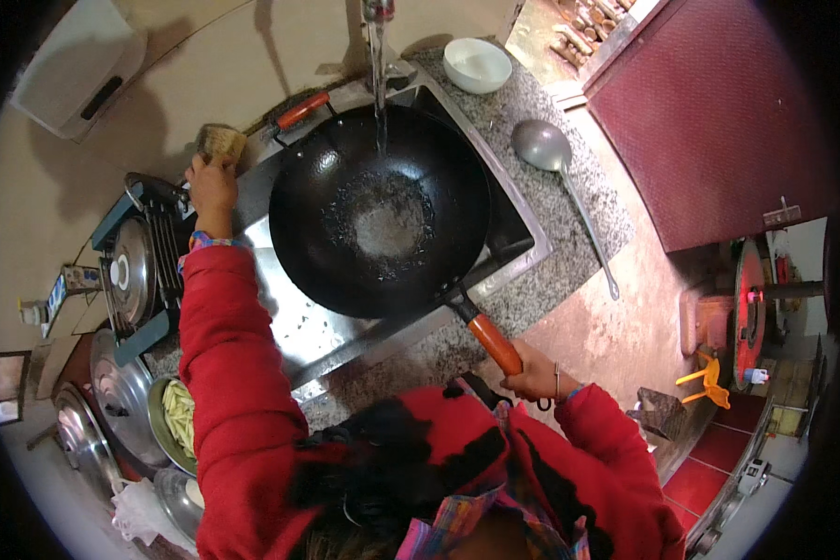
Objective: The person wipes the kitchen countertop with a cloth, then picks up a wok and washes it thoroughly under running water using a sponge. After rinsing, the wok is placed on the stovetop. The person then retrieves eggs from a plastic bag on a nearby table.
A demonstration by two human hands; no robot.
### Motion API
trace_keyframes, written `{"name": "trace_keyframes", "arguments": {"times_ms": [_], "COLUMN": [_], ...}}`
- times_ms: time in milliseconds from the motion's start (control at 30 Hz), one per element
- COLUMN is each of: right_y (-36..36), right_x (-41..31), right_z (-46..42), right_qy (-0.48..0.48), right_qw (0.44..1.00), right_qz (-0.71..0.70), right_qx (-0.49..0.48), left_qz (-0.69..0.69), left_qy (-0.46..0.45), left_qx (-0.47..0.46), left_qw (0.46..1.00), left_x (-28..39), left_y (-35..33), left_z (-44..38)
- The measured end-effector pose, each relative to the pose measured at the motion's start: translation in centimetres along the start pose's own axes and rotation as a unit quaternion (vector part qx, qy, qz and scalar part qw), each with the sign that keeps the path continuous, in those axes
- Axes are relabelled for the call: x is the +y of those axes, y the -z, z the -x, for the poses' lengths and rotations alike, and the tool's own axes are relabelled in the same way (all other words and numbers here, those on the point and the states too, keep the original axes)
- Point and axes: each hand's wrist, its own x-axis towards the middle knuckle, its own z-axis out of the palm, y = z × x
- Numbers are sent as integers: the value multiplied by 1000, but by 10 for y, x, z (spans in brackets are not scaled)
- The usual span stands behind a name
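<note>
A black wok (392,210) lies over the steel sink (308,343), with water from the tap (378,10) running into it. My right hand (539,374) grips the wok's orange-brown wooden handle at the lower right. At the left, beyond the wok's rim, my left hand (211,185) holds a worn, brownish scrubbing brush or pad (221,143) near the wall; which of the two cannot be told. The wok's second, orange grip (303,110) points to the upper left. A little water lies in the wok's bottom.
On the speckled granite counter (511,280) are a white bowl (477,66) and a large metal ladle (542,145). Left of my left arm stand a dish rack (143,343) with a lid, further metal lids (122,399), and a bowl of cut pale vegetables (180,420). A red door (700,126) is at right.
</note>
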Motion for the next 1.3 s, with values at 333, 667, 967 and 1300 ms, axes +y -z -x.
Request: {"name": "trace_keyframes", "arguments": {"times_ms": [333, 667, 967, 1300], "right_y": [31, -42, -82, -69], "right_x": [18, -169, -153, -149], "right_z": [-8, 52, 57, 97], "right_qy": [235, 631, 535, 563], "right_qw": [913, 684, 756, 784], "right_qz": [332, 363, 375, 205], "right_qx": [25, 39, -29, -164], "left_qz": [-46, -385, -537, 158], "left_qy": [-138, -246, -168, 75], "left_qx": [-89, -195, -166, 61], "left_qw": [985, 868, 810, 983], "left_x": [114, 227, 233, 205], "left_y": [33, 115, 129, 161], "left_z": [105, 188, 206, 146]}}
